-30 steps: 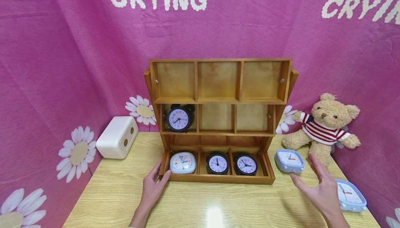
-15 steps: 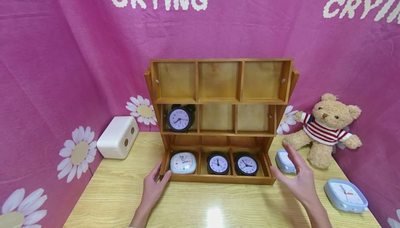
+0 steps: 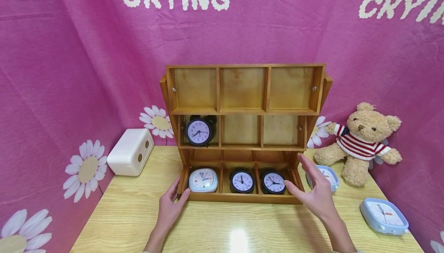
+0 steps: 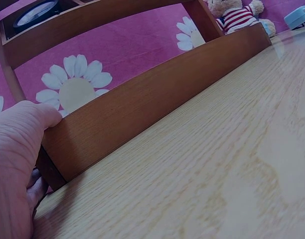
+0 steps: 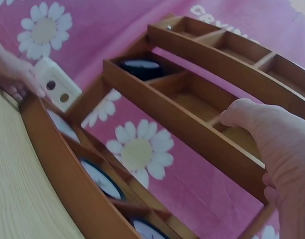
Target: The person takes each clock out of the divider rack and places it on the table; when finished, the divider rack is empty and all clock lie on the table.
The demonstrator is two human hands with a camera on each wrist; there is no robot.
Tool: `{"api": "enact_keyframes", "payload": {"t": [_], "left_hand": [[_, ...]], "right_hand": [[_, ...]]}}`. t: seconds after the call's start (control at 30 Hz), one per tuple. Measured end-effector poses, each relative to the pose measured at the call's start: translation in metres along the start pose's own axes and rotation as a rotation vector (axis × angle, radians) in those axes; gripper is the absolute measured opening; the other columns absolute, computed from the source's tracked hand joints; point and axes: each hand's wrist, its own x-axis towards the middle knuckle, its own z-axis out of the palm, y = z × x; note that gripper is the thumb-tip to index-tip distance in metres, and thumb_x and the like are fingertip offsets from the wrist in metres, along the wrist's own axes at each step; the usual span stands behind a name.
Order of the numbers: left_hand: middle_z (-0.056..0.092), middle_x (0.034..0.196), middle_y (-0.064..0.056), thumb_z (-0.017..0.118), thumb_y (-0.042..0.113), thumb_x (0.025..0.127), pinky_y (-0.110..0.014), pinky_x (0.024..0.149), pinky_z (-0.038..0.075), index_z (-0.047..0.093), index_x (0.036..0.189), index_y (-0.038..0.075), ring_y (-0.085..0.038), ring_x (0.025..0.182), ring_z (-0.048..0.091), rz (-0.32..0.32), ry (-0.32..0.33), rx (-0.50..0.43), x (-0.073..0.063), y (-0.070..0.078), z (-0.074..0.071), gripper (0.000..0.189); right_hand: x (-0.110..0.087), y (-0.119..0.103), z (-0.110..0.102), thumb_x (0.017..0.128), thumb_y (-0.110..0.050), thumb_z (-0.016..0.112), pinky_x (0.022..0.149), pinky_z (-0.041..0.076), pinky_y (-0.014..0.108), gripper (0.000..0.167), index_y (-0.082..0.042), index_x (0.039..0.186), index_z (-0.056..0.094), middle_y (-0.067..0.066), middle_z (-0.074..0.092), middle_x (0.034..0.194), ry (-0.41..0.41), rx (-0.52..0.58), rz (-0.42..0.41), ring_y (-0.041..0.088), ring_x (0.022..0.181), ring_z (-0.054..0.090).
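A brown wooden display shelf (image 3: 244, 198) with three tiers of compartments stands on the table. At its lower left front corner my left hand (image 3: 170, 206) grips the wood, thumb over the front board and fingers round the side. My right hand (image 3: 317, 197) is held by the lower right end, fingers spread and holding nothing; whether it touches the wood cannot be told. The bottom tier bears a light blue clock (image 3: 203, 180) and two black round clocks, one in the middle (image 3: 241, 181) and one at the right (image 3: 273, 183). A black alarm clock (image 3: 199, 131) fills the middle tier's left compartment.
Two blue clocks lie right of the shelf, one behind my right hand (image 3: 329, 176) and one nearer the table's right edge (image 3: 384, 216). A teddy bear (image 3: 362, 141) sits at the back right. A white box (image 3: 130, 152) with two round holes stands at left.
My right hand has moved left, from beside the nearer blue clock to the shelf's lower right end, uncovering that clock. My left hand has stayed at the left corner.
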Motion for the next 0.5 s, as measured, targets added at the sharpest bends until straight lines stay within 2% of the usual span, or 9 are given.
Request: {"api": "enact_keyframes", "payload": {"t": [0.27, 0.5], "left_hand": [[0.051, 0.152, -0.025, 0.076, 0.017, 0.097, -0.053, 0.112, 0.043, 0.05, 0.152, -0.003, -0.038, 0.142, 0.048, 0.019, -0.006, -0.05, 0.0, -0.001, 0.0, 0.064], [0.05, 0.153, -0.024, 0.076, 0.017, 0.097, -0.052, 0.112, 0.044, 0.05, 0.152, -0.002, -0.038, 0.143, 0.048, 0.014, -0.007, -0.055, 0.0, 0.001, -0.001, 0.064]], "right_hand": [[0.012, -0.016, 0.033, 0.069, 0.008, 0.092, 0.112, 0.039, 0.013, 0.094, -0.003, 0.153, 0.051, 0.022, 0.055, 0.151, -0.034, 0.075, -0.092, 0.008, 0.138, 0.053], [0.022, -0.035, 0.064, 0.075, 0.001, 0.092, 0.116, 0.04, 0.02, 0.09, -0.001, 0.154, 0.049, 0.019, 0.053, 0.153, -0.109, 0.109, -0.135, 0.025, 0.142, 0.051]]}}
